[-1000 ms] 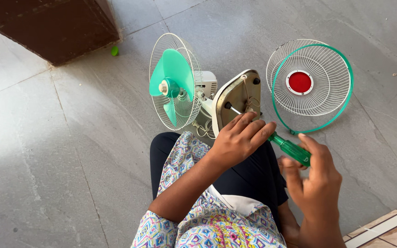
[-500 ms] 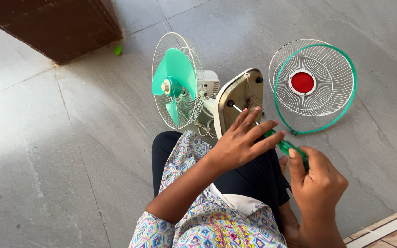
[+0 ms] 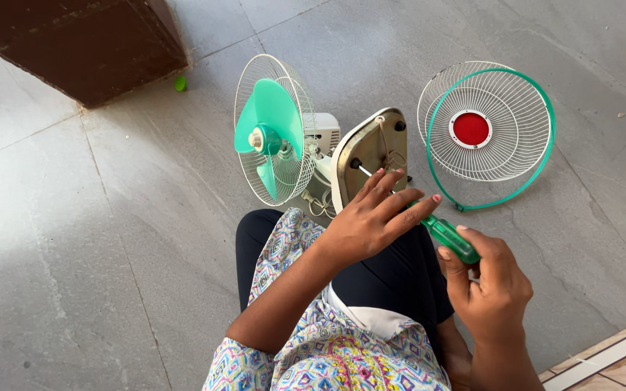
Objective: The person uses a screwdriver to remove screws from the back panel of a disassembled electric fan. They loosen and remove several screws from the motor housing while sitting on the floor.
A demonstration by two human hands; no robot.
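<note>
A small table fan (image 3: 306,156) lies tipped on the grey floor, its green blades (image 3: 269,134) inside a white rear grille and its cream base underside (image 3: 371,156) facing me. My left hand (image 3: 374,221) rests with spread fingers against the lower edge of that base. My right hand (image 3: 490,282) grips the green handle of a screwdriver (image 3: 452,239), whose metal shaft reaches under my left fingers to a hole in the base. The tip is hidden.
The detached front grille (image 3: 487,130), white wire with a green rim and red centre disc, lies on the floor to the right. A dark brown wooden block (image 3: 81,43) stands at the back left, a small green cap (image 3: 180,84) beside it. A tiled threshold (image 3: 610,358) runs at the bottom right.
My right hand has shifted its grip on the screwdriver handle, turning slightly. The left hand stays on the base. The view has drifted a little.
</note>
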